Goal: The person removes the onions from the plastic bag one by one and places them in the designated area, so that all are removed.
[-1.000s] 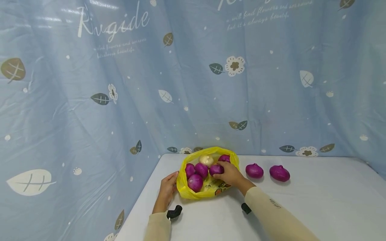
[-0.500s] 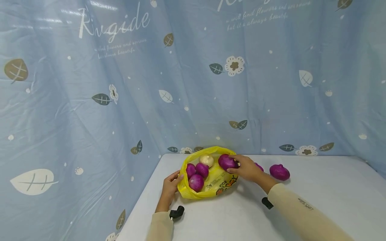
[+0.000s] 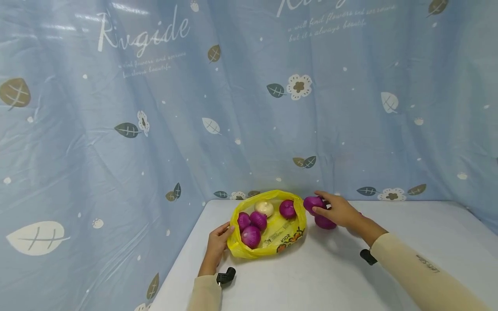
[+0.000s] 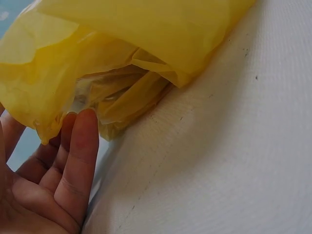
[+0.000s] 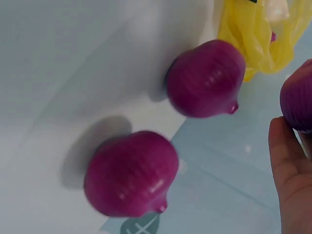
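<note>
A yellow plastic bag (image 3: 268,251) lies with its mouth wide, held at its left rim by my left hand (image 3: 216,247). In the left wrist view, the fingers (image 4: 84,146) reach up against the outside of the bag. Inside sit several purple onions (image 3: 250,236) and one pale onion (image 3: 263,209). My right hand (image 3: 341,211) grips another purple onion (image 3: 312,204) just right of the bag, its thumb and fingers around it. Close below it rests a purple onion (image 5: 207,78) on the table; a second onion (image 5: 132,173) there is mostly hidden behind the hand in the head view.
The table has a white cover (image 3: 303,280). A blue curtain (image 3: 249,108) with leaf and flower prints hangs right behind its back edge and along the left side. A small dark device (image 3: 225,275) sits at each wrist.
My right hand has taken a purple onion out of the bag and carried it right, past the rim. My left hand stays at the bag's left rim.
</note>
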{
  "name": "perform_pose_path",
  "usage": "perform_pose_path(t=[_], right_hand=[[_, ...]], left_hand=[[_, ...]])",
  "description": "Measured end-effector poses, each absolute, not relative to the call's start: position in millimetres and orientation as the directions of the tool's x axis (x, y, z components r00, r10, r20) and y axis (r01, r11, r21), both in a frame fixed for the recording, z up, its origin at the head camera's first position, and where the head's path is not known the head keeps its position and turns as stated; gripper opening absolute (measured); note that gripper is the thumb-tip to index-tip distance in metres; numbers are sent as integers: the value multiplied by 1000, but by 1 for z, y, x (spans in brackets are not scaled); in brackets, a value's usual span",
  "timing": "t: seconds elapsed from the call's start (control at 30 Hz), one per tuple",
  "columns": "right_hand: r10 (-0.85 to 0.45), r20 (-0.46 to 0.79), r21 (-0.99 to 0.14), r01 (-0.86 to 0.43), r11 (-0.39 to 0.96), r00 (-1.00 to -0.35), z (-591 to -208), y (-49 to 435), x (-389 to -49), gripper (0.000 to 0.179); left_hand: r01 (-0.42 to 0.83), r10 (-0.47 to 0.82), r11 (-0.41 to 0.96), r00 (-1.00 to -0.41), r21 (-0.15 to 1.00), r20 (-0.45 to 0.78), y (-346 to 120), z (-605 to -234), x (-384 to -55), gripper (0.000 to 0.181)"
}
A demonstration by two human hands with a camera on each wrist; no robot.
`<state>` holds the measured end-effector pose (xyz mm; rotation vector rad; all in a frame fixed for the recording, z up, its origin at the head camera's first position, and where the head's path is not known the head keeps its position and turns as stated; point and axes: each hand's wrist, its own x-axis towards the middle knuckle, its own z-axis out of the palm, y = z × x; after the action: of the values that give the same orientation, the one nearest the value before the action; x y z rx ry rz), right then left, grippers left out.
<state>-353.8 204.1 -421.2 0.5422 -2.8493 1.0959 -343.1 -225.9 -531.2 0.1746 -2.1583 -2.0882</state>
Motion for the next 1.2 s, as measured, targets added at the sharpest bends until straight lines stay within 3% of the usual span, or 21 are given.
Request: perform_pose_path(t=[0.3, 1.2], right_hand=[[-283, 166, -569, -327, 755, -945, -416, 230, -343, 78], [-187, 198, -486, -262, 833, -962, -426, 331, -321, 79]], left_hand=[[9, -177, 35, -984, 999, 16, -227, -531, -342, 59], [15, -187, 27, -982, 1000, 19, -227, -532, -343, 59]])
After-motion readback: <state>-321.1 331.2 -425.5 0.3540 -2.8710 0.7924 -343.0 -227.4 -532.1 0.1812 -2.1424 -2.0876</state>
